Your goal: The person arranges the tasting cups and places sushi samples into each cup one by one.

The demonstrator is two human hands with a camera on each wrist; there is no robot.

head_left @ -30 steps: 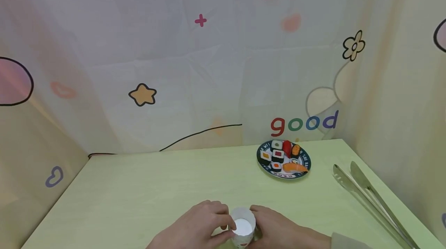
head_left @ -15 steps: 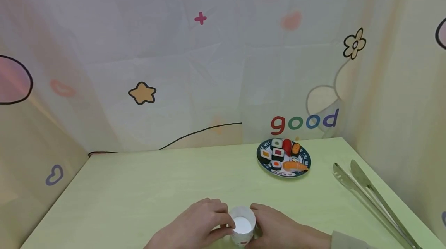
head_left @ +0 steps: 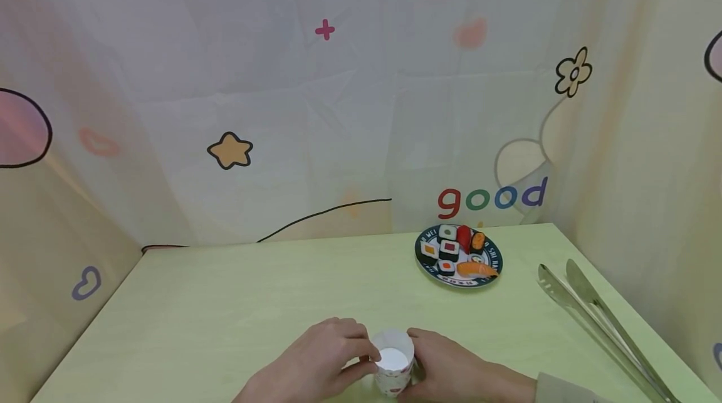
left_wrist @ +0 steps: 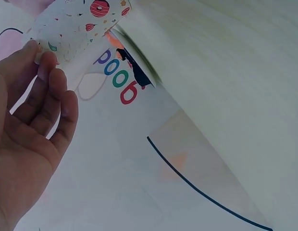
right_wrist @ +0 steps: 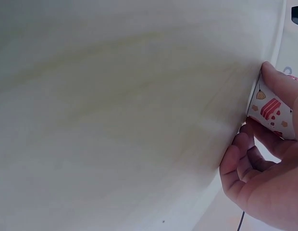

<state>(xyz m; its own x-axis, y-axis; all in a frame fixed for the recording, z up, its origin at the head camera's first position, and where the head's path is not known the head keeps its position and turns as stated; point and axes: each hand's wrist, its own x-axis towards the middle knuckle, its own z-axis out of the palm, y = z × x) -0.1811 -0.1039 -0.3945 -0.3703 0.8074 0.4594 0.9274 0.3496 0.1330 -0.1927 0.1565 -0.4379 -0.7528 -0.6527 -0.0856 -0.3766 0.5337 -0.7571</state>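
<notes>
A white paper cup (head_left: 393, 379) with a small colourful print stands between the two hands at the table's front edge. The left hand (head_left: 316, 359) pinches the cup's rim from the left with thumb and fingertips; in the left wrist view this hand (left_wrist: 33, 120) touches the printed cup wall (left_wrist: 72, 29). From the right, the right hand (head_left: 457, 368) grips the side of the cup. The right wrist view shows that hand (right_wrist: 269, 163) with thumb and a finger round the cup (right_wrist: 271, 113), its other fingers curled beside the table surface.
A dark-rimmed plate (head_left: 458, 286) with several sushi pieces (head_left: 476, 269) lies at the back right. Metal tongs (head_left: 609, 331) rest along the right edge of the pale green table (head_left: 225, 309). A printed curtain (head_left: 282, 108) stands behind and at both sides.
The cup appears slightly higher in the head view, with more of its printed side showing. Both hands keep their hold on it, the left fingers shifted slightly upward.
</notes>
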